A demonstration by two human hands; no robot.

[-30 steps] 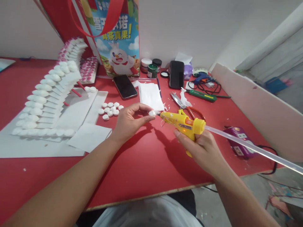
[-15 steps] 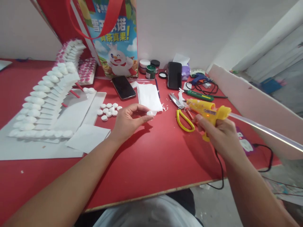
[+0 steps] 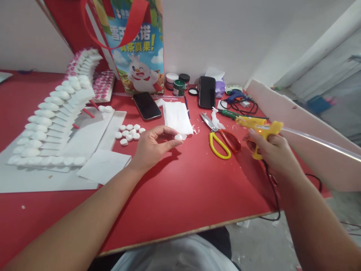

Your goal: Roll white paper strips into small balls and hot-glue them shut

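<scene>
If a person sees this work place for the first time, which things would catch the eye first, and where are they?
Probably the tall, colourful bag with a printed snowman, standing at the back of the red table, left of centre. Next, the curved row of white rounded pieces at the left. Then the yellow glue gun in the right hand, while the left hand pinches a small white piece near the middle.

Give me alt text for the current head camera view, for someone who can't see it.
A person's left hand pinches a small white piece above a red table while the right hand holds a yellow glue gun. Scissors lie between the hands; small white discs and a curved white structure sit to the left.
</scene>
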